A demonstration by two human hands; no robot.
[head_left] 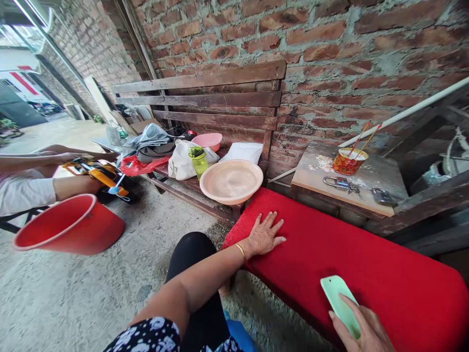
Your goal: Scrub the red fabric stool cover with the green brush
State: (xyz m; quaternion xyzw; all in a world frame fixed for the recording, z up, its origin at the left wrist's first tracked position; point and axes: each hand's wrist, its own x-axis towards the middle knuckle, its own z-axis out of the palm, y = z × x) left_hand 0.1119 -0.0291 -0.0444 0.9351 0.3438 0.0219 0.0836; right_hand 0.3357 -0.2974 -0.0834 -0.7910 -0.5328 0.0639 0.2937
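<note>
My left hand (264, 235) lies flat on a red cloth (311, 239), its fingers spread and a gold bangle at the wrist. The cloth covers a long bench-like surface. In my right hand (361, 325), at the lower right, is a pale green plastic brush (339, 296) with a small hole near its tip. Thumb and fingers grip its sides, and its underside is hidden against or just above the cloth. Beyond my left hand, a wide pale pink basin (231, 181) rests on the end of a wooden bench.
On the wooden bench (234, 100) are a green bottle (198, 161), a white bag (179, 164) and a pink bowl (208, 141). A small table (311, 166) at right holds a red tin (349, 161) and padlock (339, 182). Left, a red bucket (95, 230) stands near a seated person (25, 193).
</note>
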